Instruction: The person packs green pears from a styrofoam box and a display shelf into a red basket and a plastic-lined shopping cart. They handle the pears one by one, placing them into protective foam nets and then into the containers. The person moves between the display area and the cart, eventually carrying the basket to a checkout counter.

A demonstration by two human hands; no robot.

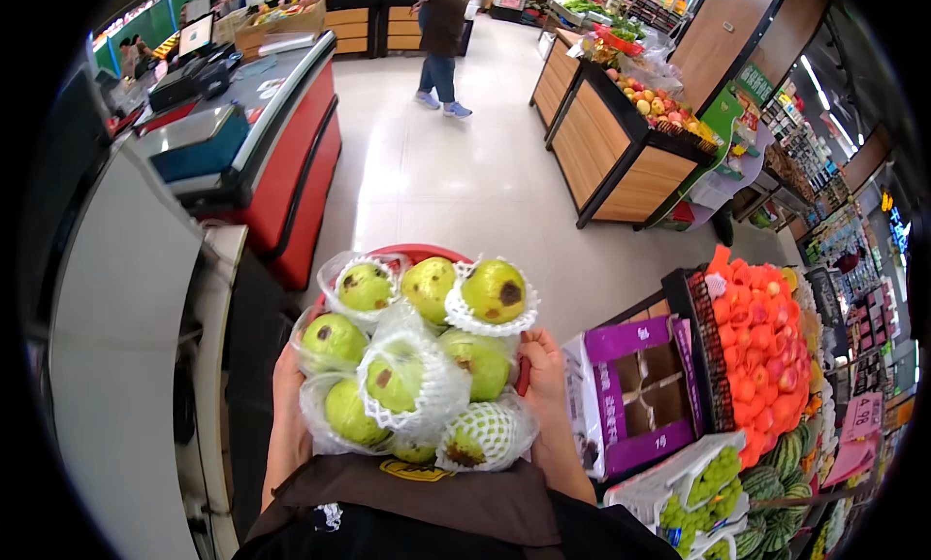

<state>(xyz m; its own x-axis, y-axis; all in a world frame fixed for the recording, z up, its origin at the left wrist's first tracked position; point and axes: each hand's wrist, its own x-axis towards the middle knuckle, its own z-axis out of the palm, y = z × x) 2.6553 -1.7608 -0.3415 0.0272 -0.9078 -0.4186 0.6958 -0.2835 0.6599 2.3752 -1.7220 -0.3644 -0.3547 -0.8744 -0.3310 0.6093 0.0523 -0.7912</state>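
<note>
A red basin (412,251), heaped with green fruits, is held up close in front of my body. The fruits are round and yellow-green with brown spots. Some sit in clear plastic bags, and others wear white foam nets (433,385). My right hand (545,366) grips the basin's red edge on the right side. Against the left side, my left hand (288,381) holds the basin, its fingers partly hidden by the bagged fruit. Most of the basin's rim and all of its bottom are covered by the fruit.
A red checkout counter (305,162) stands on the left, beside a pale panel (136,347). Ahead, a person (444,46) is on the tiled floor. To the right are a wooden fruit stand (601,143), a purple carton (611,385), orange-wrapped fruit (761,356), green grapes (713,487) and watermelons (781,492).
</note>
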